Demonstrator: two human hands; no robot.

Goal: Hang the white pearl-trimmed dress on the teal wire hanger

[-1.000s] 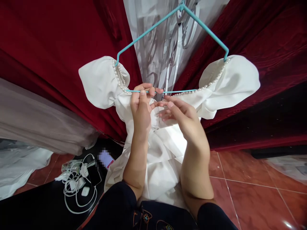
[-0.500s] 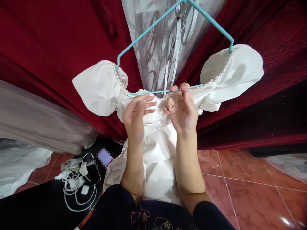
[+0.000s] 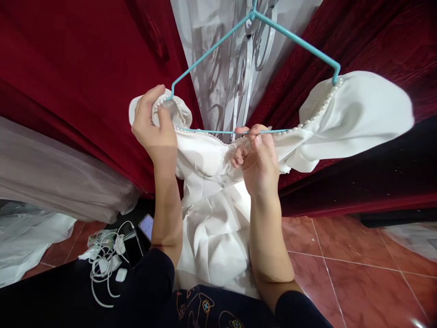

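A white dress with pearl-trimmed neckline and puffed sleeves hangs from a turquoise hanger. My left hand is at the left puffed sleeve, thumb and fingers curved around its pearl edge near the hanger's left end. My right hand pinches the hanger's lower bar at the middle of the neckline, its other fingers curled. The right puffed sleeve spreads out beyond the hanger's right end. The dress's skirt falls between my forearms.
Red curtains flank sheer white fabric and a white metal frame behind the hanger. At the lower left, a black table holds white cables and phones. Red floor tiles show at the lower right.
My left hand has moved from the bodice up and left to the left sleeve, which now looks bunched. My right hand stays at the lower bar. The hanger sits slightly lower in view.
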